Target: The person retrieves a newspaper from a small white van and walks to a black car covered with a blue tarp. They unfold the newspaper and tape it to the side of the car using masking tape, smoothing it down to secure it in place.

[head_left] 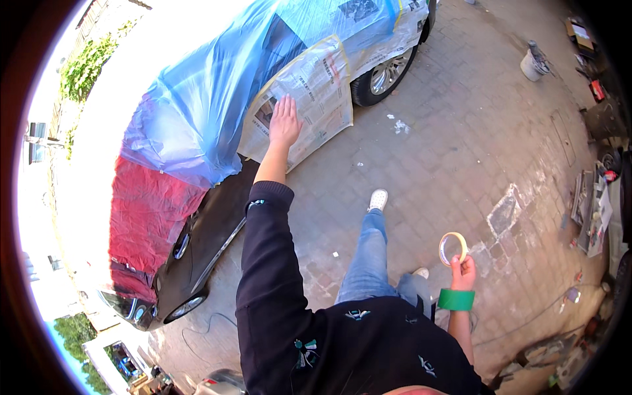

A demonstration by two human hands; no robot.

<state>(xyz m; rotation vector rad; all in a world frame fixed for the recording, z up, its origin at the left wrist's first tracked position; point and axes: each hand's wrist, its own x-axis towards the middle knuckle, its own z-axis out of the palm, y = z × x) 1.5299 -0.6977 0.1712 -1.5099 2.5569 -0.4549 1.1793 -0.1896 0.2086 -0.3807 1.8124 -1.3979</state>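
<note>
My left hand [285, 122] is stretched out flat, fingers together, over the newspaper sheet [309, 99] that covers the side of the car. Yellowish tape lines the edges of that sheet. Blue plastic film [197, 105] drapes the car above and to the left of it. In my right hand [464, 273], held low at my right side, is a roll of masking tape [442, 249], gripped by its lower rim. A green tape roll [456, 299] sits around my right wrist like a bracelet.
A red cover [141, 220] lies over the car's other end, above a dark door panel [220, 217]. The car's wheel [388, 76] shows beyond the paper. A whitish bucket [533, 64] stands on the brick paving at far right. Assorted clutter [592, 210] lines the right side.
</note>
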